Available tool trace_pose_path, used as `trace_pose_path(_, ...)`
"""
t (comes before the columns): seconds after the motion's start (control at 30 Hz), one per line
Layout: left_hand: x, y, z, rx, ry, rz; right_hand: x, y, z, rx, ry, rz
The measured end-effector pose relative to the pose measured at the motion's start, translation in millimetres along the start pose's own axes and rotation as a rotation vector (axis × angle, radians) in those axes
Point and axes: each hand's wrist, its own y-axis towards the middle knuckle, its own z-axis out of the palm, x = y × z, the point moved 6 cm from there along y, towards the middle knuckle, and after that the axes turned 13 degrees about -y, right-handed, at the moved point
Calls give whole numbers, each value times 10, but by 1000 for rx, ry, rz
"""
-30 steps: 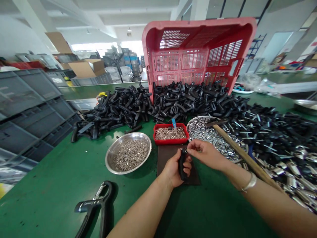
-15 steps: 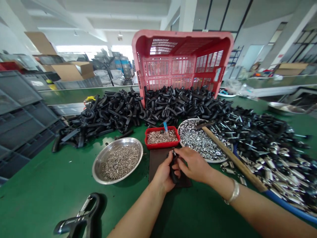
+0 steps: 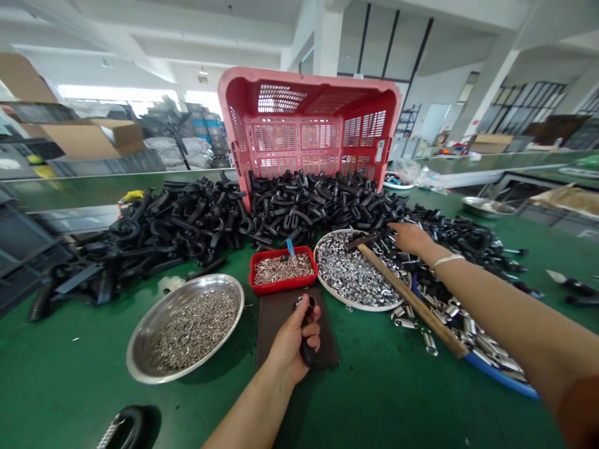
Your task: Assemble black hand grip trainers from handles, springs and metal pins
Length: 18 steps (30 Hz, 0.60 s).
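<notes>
My left hand (image 3: 292, 349) is closed around a black plastic handle (image 3: 309, 352), held upright over a dark brown pad (image 3: 327, 340). A small shiny metal piece (image 3: 311, 302) shows at the handle's top, by my thumb. My right hand (image 3: 412, 239) is stretched out to the near edge of the pile of black parts with metal pins (image 3: 449, 234), just right of the hammer's (image 3: 397, 284) head. One finger points left; the other fingertips are hidden, so its grip is unclear. The hammer lies across a white tray of shiny metal pieces (image 3: 344, 274).
A red tray of small pins (image 3: 257, 287) sits behind the pad, a steel bowl of tiny metal parts (image 3: 135, 352) to its left. Black handles (image 3: 187, 218) are heaped before a tipped pink crate (image 3: 309, 84). Springs (image 3: 406, 323) lie by a blue-rimmed tray (image 3: 505, 381).
My right hand has left the black handle and moved right and away to the pile of black parts. My left hand keeps the handle. The view has turned to the right.
</notes>
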Motion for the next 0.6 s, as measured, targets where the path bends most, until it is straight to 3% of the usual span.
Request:
trace_pose_path(0.17, -20, 3, -14, 76, 31, -12, 15, 189, 212, 20, 23, -50)
trace_pose_path(0.33, -19, 3, -15, 116, -20, -80, 212, -75, -84, -128, 82, -30)
trace_pose_path(0.43, -11, 15, -11, 128, -57, -102, 691, -564, -388, -244, 239, -109)
trace_pose_path(0.5, -16, 11, -12, 138, -70, -101, 1125, -952, -575, -317, 641, -247)
trace_pose_path(0.6, -16, -23, -15, 168, -85, -133, 1670, -1369, -697, -347, 838, -393)
